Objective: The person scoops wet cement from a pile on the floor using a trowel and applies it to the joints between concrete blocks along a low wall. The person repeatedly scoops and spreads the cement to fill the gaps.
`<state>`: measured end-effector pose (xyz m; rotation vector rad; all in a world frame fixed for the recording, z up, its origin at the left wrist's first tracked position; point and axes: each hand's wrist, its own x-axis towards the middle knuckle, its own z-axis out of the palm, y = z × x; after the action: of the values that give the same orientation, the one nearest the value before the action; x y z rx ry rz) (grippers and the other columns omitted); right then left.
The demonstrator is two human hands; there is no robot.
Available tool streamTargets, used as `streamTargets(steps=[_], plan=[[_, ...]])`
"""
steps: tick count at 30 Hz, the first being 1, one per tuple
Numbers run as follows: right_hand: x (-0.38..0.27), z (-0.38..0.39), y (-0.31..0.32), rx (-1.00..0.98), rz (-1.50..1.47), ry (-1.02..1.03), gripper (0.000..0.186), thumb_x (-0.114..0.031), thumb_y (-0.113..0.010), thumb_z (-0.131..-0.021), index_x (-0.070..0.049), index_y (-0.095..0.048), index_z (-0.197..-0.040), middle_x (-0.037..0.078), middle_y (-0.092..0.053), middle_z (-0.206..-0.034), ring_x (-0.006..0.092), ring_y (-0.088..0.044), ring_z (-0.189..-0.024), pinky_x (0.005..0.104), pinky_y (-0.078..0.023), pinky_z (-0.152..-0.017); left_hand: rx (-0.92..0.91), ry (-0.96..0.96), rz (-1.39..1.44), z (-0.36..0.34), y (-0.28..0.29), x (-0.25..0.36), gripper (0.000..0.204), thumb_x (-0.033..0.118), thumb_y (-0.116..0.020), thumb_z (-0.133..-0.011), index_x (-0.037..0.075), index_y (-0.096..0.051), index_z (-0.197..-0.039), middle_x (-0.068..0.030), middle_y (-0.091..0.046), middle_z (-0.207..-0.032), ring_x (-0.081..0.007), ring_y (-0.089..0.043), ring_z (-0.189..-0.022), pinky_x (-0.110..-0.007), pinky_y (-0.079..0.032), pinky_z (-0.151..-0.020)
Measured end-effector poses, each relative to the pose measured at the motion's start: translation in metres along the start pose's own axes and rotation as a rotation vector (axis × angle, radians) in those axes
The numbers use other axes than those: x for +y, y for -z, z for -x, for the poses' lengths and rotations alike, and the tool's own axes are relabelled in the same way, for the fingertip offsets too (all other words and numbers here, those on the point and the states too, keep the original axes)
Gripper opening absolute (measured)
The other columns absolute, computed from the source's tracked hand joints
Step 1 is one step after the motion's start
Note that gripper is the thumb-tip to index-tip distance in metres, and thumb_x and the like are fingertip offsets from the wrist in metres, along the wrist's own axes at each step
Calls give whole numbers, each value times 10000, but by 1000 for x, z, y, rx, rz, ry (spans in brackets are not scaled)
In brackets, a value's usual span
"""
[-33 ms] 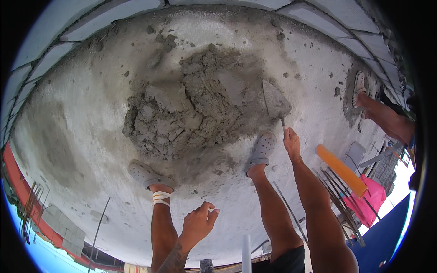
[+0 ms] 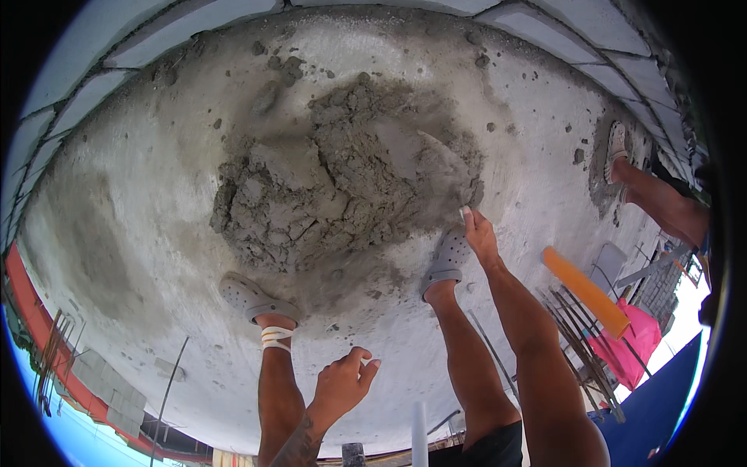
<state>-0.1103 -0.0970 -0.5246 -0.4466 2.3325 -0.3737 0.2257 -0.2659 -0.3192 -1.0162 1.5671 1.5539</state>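
Note:
A wide heap of wet grey mortar (image 2: 311,187) lies on the pale concrete floor in front of my feet. My right hand (image 2: 481,236) is closed around the handle of a trowel (image 2: 451,173). The trowel's blade is at the heap's right side, coated grey, so its outline blends with the mortar. Low in the middle, my left hand (image 2: 344,383) hangs above the floor near my left shin. Nothing is in it; its fingers are loosely bent and the thumb stands apart.
My grey clogs (image 2: 257,297) stand at the heap's near edge. Another person's leg (image 2: 661,198) is at the right. An orange pipe (image 2: 585,292), steel rods (image 2: 582,342) and a pink sheet (image 2: 632,342) are at the lower right. A block wall (image 2: 545,35) borders the far side.
My right hand has moved left and slightly up with the trowel, bringing the blade from the heap's right edge onto the mortar. My left hand has barely shifted.

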Motion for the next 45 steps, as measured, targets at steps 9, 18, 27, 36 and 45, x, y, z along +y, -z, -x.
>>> streamTargets(steps=[9,18,27,36,45], plan=[[-95,-38,-8,-313,-32,-10,595,-550,-444,-1004,11,-630,-939,177,-620,-739,313,-610,-688,416,-480,-681,161,-38,68,2,-1,-21,211,274,-626,-960,79,-597,-1037,-146,-718,-781,-345,-714,-720,-427,-540,-646],[-257,98,26,-575,-151,-29,496,-502,-506,-1003,-44,-621,-849,14,-521,-594,93,-484,-491,269,-373,-451,458,-146,154,74,12,-30,270,311,-611,-967,71,-589,-1088,-168,-719,-890,-343,-710,-782,-450,-546,-685],[-476,250,35,-633,-104,18,401,-403,-579,-985,-26,-621,-855,24,-529,-584,105,-471,-447,283,-370,-404,642,-4,472,272,126,-186,289,360,-605,-965,93,-636,-1072,-155,-729,-885,-370,-706,-841,-464,-549,-733],[-685,300,-2,-658,229,287,372,-371,-660,-931,-16,-610,-828,29,-559,-623,133,-534,-495,319,-422,-455,850,343,630,412,171,-339,333,401,-611,-936,81,-657,-1017,-166,-722,-812,-403,-694,-808,-507,-533,-736],[-929,260,-142,-818,319,355,444,-446,-605,-956,-5,-630,-906,29,-550,-658,127,-521,-500,315,-423,-462,684,269,785,414,263,-325,339,420,-630,-926,107,-679,-1048,-184,-734,-872,-381,-717,-860,-462,-557,-791]])
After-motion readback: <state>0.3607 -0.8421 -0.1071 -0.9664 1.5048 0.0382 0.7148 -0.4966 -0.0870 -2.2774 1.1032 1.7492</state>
